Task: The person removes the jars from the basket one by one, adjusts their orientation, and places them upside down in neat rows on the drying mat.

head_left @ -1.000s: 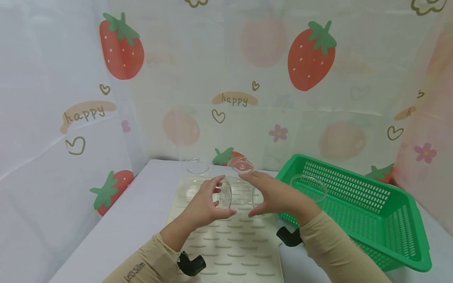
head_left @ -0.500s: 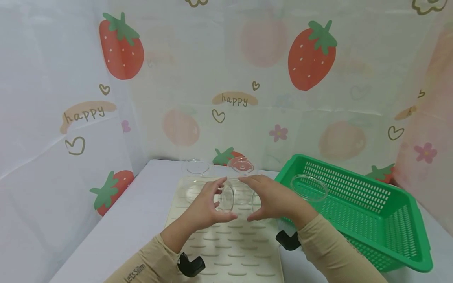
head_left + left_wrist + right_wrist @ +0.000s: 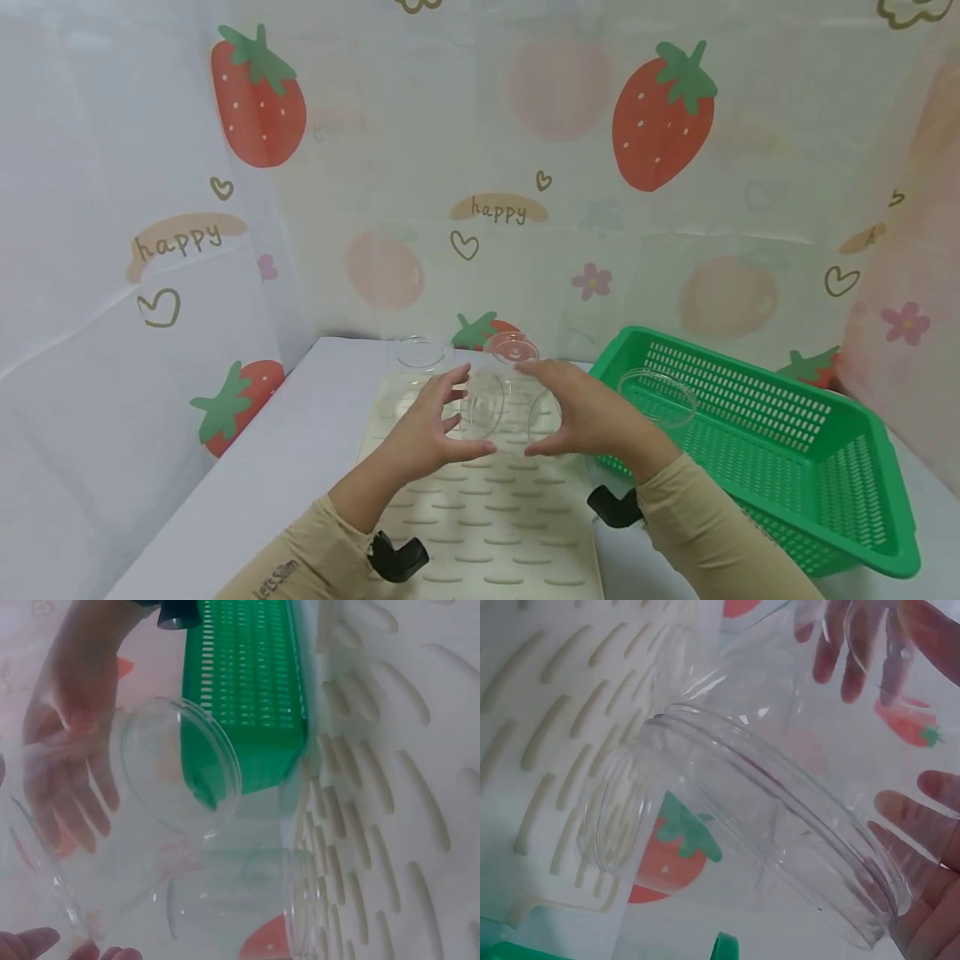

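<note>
A clear plastic cup [image 3: 513,410] lies sideways in the air between both hands, above a cream ribbed drying mat [image 3: 487,517]. My right hand [image 3: 534,410] grips one end, index finger over the top and thumb underneath. My left hand [image 3: 465,417] is at the other end with its fingers spread and straight, thumb reaching under the rim. The right wrist view shows the cup [image 3: 780,825] close up, right fingers [image 3: 930,900] against it. In the left wrist view the cup [image 3: 180,765] has the right hand [image 3: 67,772] behind it.
Two more clear cups [image 3: 418,354] [image 3: 510,350] stand at the mat's far edge. A green slotted basket [image 3: 750,433] sits right of the mat with a clear cup [image 3: 656,398] inside. Strawberry-print sheets wall in the white table on three sides.
The left hand's fingers, curled round the cup's end before, have spread apart and straightened. The cup and right hand stayed in about the same place.
</note>
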Tool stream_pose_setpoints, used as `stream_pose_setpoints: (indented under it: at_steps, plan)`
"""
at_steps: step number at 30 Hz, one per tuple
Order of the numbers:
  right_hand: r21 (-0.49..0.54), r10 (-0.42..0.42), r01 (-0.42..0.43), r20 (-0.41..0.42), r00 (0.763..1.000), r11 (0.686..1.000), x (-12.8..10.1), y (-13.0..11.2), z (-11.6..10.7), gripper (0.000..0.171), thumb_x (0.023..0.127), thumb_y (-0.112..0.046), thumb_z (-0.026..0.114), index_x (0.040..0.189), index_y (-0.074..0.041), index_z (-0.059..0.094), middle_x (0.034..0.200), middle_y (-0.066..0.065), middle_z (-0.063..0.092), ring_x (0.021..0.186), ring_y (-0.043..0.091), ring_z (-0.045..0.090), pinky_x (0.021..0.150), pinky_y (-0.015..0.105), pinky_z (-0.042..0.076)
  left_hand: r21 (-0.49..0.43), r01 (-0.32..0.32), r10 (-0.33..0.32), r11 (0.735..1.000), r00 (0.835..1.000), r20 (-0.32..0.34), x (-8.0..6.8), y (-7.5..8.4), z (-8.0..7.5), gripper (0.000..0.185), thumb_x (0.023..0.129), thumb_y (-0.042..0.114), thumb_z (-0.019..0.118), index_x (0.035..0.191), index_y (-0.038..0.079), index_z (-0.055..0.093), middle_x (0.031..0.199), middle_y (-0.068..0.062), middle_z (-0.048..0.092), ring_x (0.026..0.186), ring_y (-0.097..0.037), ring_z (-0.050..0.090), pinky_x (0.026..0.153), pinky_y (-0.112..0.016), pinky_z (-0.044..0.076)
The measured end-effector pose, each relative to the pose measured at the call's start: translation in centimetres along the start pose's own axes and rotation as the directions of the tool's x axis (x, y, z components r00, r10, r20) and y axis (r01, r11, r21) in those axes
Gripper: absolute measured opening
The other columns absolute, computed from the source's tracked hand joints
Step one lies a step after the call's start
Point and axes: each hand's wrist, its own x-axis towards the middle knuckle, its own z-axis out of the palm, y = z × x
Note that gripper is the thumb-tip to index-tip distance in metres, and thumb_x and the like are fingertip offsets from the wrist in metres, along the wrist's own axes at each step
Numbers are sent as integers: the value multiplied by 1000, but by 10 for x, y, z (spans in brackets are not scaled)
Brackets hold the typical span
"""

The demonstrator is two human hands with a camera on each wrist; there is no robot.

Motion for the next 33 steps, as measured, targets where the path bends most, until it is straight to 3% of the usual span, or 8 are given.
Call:
stream_pose_setpoints:
  at_steps: [6,13,21,26,33]
  plan:
    - [140,15,-8,-49,999,990,1,6,2,94,61,-47,81,138,-13,39,134,0,46,121,18,43,98,40,41,-57,-9,10,998,1000,4,-1,2,-12,95,69,21,80,144,18,21,146,2,23,131,-24,31,101,-37,38]
    - [319,-12,53,-128,992,946,4,10,14,94,64,-39,82,141,-19,33,137,0,43,121,17,45,98,39,41,-82,-36,36,996,999,-7,-2,5,-27,93,72,18,78,145,17,20,146,-4,25,131,-22,32,101,-36,37]
    - [536,80,18,-159,984,844,11,7,38,87,67,-22,82,140,-19,34,133,0,46,116,20,50,98,41,41,-82,-39,37,996,999,-28,-7,4,-38,92,73,17,77,145,17,19,146,-7,25,131,-25,31,102,-37,36]
    - [623,149,-39,-127,981,782,15,1,53,79,70,-21,80,135,-20,37,127,3,50,115,22,51,99,41,40,-72,-36,32,997,998,-58,-13,5,-50,90,75,16,75,145,16,18,144,-6,26,132,-28,30,102,-39,35]
    - [718,143,-51,-68,987,695,24,-12,69,86,73,-10,76,143,-16,27,134,11,44,124,28,42,103,41,36,-59,-31,26,998,996,-90,-21,2,-66,88,77,14,73,145,13,18,144,-10,26,132,-31,30,101,-42,34]
